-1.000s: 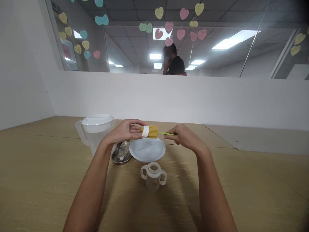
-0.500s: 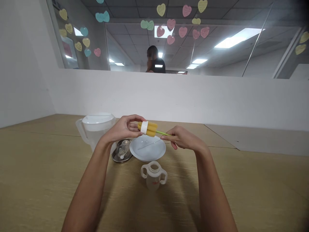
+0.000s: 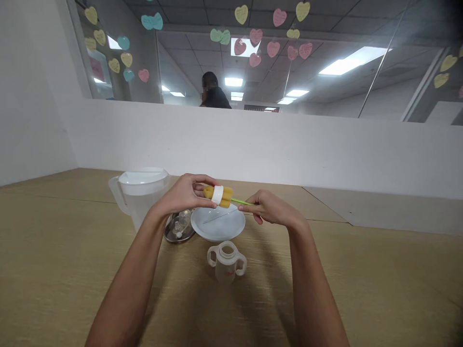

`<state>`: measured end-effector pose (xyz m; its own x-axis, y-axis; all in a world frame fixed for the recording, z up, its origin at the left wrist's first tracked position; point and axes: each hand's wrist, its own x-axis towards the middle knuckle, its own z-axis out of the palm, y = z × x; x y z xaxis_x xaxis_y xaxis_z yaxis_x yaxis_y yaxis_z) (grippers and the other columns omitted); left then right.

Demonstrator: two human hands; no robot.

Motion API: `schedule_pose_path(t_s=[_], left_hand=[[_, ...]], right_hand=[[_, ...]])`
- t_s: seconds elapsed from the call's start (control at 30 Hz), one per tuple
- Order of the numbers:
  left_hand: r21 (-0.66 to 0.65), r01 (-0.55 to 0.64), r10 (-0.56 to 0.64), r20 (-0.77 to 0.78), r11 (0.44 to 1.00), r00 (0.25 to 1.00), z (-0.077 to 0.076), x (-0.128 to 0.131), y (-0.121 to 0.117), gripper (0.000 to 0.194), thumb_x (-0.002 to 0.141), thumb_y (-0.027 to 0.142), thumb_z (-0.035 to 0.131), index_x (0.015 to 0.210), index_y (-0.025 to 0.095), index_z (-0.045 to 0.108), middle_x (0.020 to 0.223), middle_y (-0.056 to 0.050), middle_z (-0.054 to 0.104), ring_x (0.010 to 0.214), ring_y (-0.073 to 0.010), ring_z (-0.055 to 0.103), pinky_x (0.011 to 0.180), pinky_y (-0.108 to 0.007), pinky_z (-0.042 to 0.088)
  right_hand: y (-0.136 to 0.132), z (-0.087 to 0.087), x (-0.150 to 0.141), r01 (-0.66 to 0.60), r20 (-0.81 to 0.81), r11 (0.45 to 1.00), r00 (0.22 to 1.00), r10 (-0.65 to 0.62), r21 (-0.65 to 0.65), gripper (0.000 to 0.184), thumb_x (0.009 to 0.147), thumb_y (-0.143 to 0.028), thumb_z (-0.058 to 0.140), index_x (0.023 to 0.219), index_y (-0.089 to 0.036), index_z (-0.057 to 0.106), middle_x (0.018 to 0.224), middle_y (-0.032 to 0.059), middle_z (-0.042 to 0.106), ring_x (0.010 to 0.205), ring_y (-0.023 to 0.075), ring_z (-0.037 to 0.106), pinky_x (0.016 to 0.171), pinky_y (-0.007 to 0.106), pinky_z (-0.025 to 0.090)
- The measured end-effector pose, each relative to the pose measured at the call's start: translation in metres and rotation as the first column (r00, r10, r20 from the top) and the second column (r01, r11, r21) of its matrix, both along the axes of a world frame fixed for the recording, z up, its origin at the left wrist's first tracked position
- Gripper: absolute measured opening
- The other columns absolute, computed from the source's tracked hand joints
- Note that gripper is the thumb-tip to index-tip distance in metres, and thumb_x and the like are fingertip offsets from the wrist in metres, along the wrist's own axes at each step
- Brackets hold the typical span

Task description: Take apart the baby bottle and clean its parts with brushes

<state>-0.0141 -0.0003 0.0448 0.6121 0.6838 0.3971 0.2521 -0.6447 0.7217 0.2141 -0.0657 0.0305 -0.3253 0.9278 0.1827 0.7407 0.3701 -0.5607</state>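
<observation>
My left hand [image 3: 186, 192] is closed, thumb and fingers gripping a white bottle collar ring [image 3: 217, 194]. Through that ring passes the yellow sponge head [image 3: 226, 197] of a bottle brush, sticking out on both sides. The brush's thin green handle [image 3: 239, 201] is pinched by my right hand [image 3: 266, 207]. Both hands are held above a white bowl [image 3: 231, 233], which has a thin straw-like stick [image 3: 220, 215] in it. Nearer me, a clear two-handled baby bottle [image 3: 226, 271] stands upright with no lid on.
A lidded white pitcher [image 3: 140, 202] stands behind my left forearm. Beside the bowl, a metal tray [image 3: 172, 238] holds small clear bottle parts [image 3: 183, 220], partly hidden by my left hand. Behind the table is a white wall [image 3: 253, 144] with a window above; a person [image 3: 216, 94] shows through it.
The sponge head has slid left through the ring, with more of it now out on the left side. My right hand has moved left with the handle.
</observation>
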Motion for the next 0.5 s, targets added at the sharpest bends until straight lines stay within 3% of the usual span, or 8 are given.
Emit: schedule_pose_path(t_s=[0.5], left_hand=[[0.09,-0.091,0.094,-0.036,0.992,0.995,0.0004,0.005,-0.0017,0.045,0.051,0.028,0.076,0.093,0.017,0.065,0.076,-0.001,0.067,0.073,-0.0177,0.061,0.062,-0.025,0.05]], right_hand=[[-0.0003,0.0007,-0.0034,0.035,0.041,0.998,0.998,-0.037,0.043,0.052,0.079,-0.049,0.048,0.041,-0.015,0.039,0.038,-0.0044,0.035,0.04,0.0055,0.029,0.046,0.022,0.026]])
